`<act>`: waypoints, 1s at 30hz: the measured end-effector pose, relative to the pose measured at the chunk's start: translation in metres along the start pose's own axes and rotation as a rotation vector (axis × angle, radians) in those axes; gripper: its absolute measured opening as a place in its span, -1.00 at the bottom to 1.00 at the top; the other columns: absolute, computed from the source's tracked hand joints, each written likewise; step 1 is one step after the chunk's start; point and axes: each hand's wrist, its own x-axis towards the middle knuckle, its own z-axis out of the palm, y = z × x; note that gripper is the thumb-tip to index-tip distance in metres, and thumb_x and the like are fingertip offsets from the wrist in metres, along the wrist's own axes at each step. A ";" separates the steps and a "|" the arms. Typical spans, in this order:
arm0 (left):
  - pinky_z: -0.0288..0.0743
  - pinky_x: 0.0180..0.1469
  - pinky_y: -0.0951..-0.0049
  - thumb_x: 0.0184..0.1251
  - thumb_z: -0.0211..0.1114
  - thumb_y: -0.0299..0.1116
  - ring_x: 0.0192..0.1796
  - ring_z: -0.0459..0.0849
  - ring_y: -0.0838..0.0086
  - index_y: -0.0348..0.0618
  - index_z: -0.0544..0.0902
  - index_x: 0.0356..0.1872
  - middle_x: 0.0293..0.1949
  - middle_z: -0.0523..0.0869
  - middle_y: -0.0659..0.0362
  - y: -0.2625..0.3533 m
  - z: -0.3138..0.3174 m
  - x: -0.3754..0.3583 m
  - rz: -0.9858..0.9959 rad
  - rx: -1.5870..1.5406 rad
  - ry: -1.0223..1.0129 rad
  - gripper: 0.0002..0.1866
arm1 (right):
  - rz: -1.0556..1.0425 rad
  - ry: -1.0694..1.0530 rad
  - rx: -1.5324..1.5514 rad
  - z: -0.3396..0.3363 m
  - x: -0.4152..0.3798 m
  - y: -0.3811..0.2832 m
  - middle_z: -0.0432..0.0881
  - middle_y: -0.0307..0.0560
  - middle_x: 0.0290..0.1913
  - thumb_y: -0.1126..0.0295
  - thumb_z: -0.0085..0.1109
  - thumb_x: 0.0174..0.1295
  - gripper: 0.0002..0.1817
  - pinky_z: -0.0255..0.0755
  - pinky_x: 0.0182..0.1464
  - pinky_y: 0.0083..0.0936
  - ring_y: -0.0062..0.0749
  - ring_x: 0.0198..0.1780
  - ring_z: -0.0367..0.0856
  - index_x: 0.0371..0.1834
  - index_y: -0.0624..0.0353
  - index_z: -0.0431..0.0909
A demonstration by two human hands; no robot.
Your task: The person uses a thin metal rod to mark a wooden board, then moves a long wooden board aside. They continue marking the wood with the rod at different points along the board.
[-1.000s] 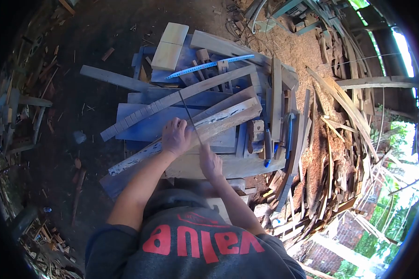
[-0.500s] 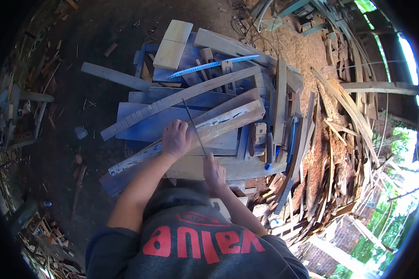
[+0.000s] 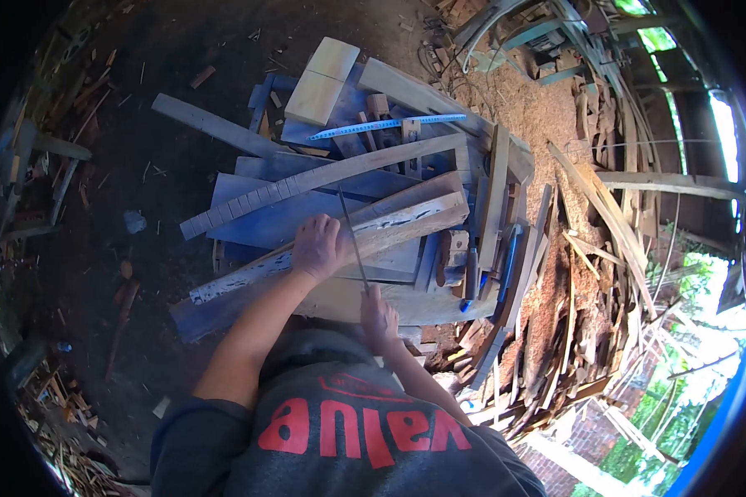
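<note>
Dark ground runs off to my left, and over on the right a great heap of scrap wood lies tumbled beside spilled sawdust. The person at work wears a dark shirt with red lettering and leans toward a counter crowded with timber.

Nearest the person, a thick beam lies slantwise across the boards, its upper face blotched white and dark. Beyond it, a long strip rests at a similar slant, crossed by evenly spaced lines toward its left end. Farther back sits a pale block with a line across its middle, and just beside it a light blue ruler stretches over several pieces.

The left hand bears down on the beam near its middle, its grip bent over the wood, fingers bunched at the far edge. The right hand, on the near side, has its grip closed around the near end of a thin blade. That blade crosses above the beam just right of the left hand, its tip pointing toward the lined strip; whether it touches the beam, I can't tell.
</note>
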 end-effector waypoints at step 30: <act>0.35 -0.06 0.15 0.22 0.20 -0.16 -0.06 0.51 0.17 -0.16 0.51 -0.23 -0.17 0.52 0.08 -0.001 -0.001 -0.004 -0.005 0.009 -0.045 -0.72 | 0.044 0.059 0.022 0.008 0.011 0.002 0.60 0.25 -0.53 0.23 -0.09 0.41 -0.83 0.42 -0.33 0.18 0.29 -0.41 0.60 -0.11 0.06 0.29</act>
